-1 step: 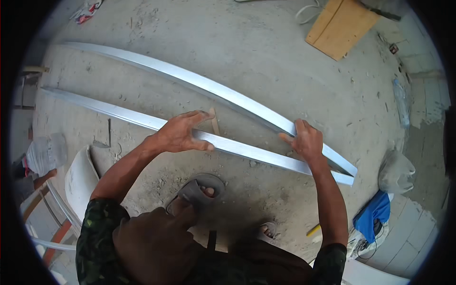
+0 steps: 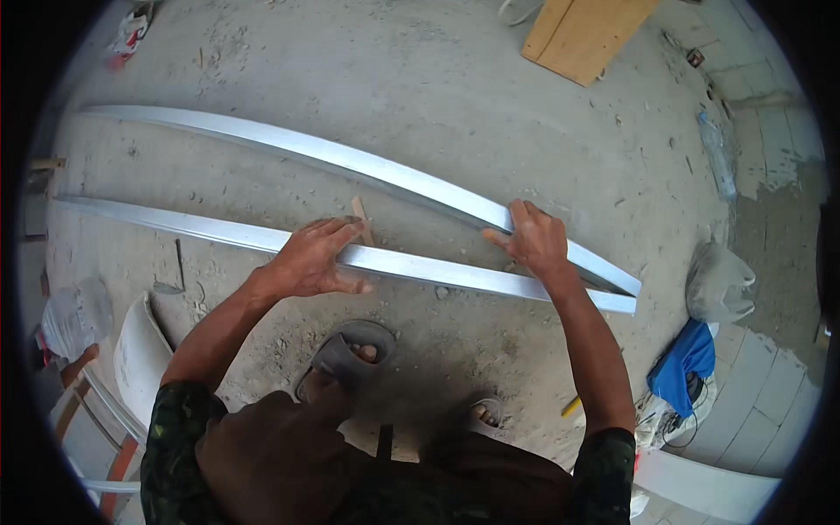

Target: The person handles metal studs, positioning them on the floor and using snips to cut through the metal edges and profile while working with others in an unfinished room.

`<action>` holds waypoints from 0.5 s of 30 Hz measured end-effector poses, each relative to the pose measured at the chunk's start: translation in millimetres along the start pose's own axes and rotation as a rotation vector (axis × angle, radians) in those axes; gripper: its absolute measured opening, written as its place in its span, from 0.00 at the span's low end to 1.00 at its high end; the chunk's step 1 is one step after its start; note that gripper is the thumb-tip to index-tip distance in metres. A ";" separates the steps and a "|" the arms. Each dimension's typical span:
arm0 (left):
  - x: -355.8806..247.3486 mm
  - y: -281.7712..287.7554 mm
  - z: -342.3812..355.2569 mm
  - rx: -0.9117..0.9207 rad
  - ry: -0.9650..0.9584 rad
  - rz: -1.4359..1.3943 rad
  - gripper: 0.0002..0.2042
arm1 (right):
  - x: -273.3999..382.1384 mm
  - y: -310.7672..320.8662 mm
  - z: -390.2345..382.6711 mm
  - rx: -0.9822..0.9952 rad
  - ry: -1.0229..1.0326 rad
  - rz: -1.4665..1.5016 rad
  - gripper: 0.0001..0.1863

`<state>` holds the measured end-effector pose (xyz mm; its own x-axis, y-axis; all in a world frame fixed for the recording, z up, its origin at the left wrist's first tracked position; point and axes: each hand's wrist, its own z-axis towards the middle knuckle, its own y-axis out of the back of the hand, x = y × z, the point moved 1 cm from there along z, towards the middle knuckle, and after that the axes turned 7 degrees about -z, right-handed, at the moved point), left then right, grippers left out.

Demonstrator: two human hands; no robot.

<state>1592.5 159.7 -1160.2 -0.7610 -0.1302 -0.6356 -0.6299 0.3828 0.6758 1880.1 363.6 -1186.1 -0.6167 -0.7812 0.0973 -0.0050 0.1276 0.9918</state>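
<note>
Two long silvery metal profiles lie on the dusty floor, spread apart on the left and meeting at the right end. My left hand (image 2: 308,260) straddles the near metal profile (image 2: 446,271), thumb on its near side and fingers on its far side. Further right, my right hand (image 2: 535,238) is closed over the far metal profile (image 2: 376,171), fingers across its top. My right forearm hides part of the near one. A thin wooden stick (image 2: 362,220) lies between the profiles, beside my left hand.
A wooden board (image 2: 584,39) lies at the far right. Along the right side are a clear plastic bag (image 2: 719,284) and a blue cloth (image 2: 682,367). A white sack (image 2: 144,359) lies at the left, near another person's hand (image 2: 80,363). My sandalled foot (image 2: 354,354) stands close to the near profile.
The whole view has shifted, so most things sit further left. Both hands keep their places on the profiles, with no clear movement of the metal.
</note>
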 end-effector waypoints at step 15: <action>-86.7 -51.0 98.6 0.126 -0.237 0.130 0.36 | -57.3 44.9 -125.7 -0.257 -0.270 0.013 0.31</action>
<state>1705.9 241.7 -1176.4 -0.7673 0.1392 -0.6260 -0.4936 0.4948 0.7152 2014.2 337.3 -1136.8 -0.8012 -0.5865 0.1185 0.1807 -0.0484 0.9824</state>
